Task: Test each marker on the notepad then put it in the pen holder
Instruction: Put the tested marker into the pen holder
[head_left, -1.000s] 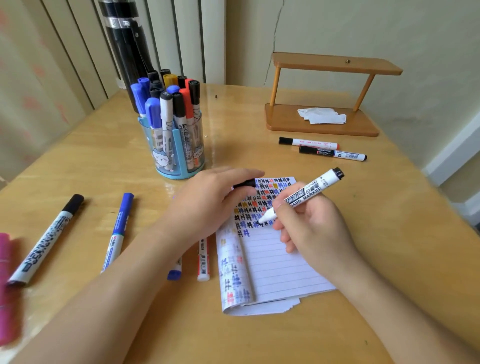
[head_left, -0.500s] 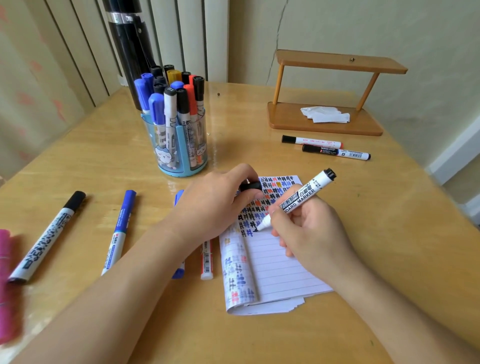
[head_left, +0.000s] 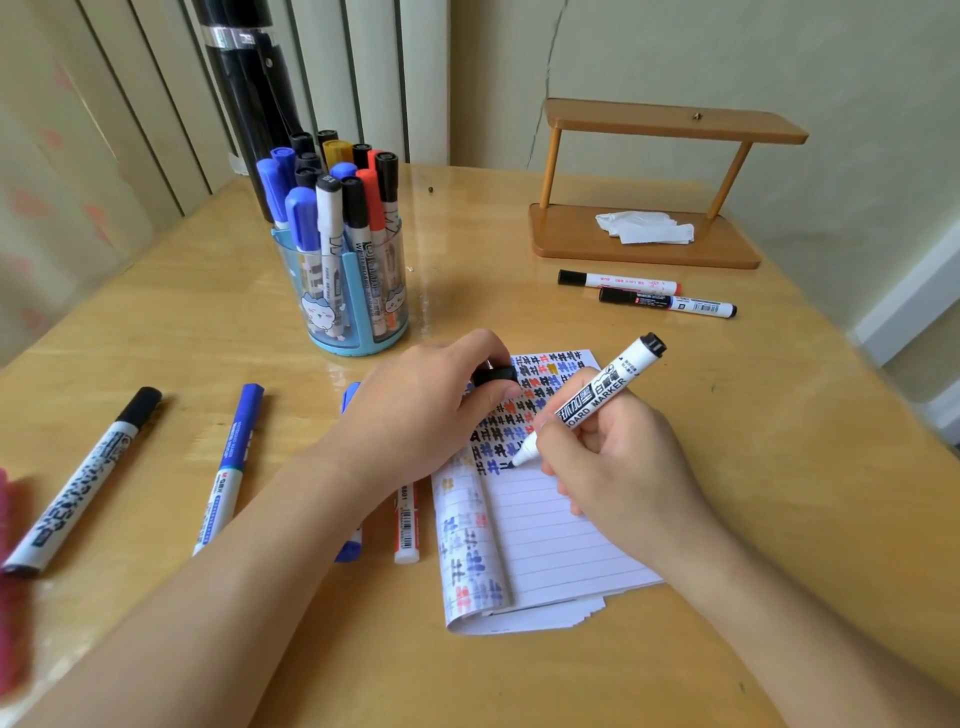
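Observation:
My right hand (head_left: 618, 467) grips a white board marker (head_left: 597, 397) with black print, its tip touching the lined notepad (head_left: 550, 540) just under the rows of coloured marks. My left hand (head_left: 415, 415) rests on the notepad's upper left and pinches the marker's black cap (head_left: 496, 375). The clear blue pen holder (head_left: 345, 306) stands behind my left hand, filled with several blue, black, red and yellow capped markers.
Loose on the wooden table: a black marker (head_left: 83, 483) and a blue marker (head_left: 228, 467) at left, a red marker (head_left: 407, 525) and a blue one (head_left: 349, 551) partly under my left arm, two black-capped markers (head_left: 644, 293) at the back right. A wooden stand (head_left: 644, 244) holds crumpled tissue. A black cylinder (head_left: 244, 88) stands behind the holder.
The marker tip has moved down and slightly left along the page to the lowest row of marks. My left hand stays on the notepad with the cap.

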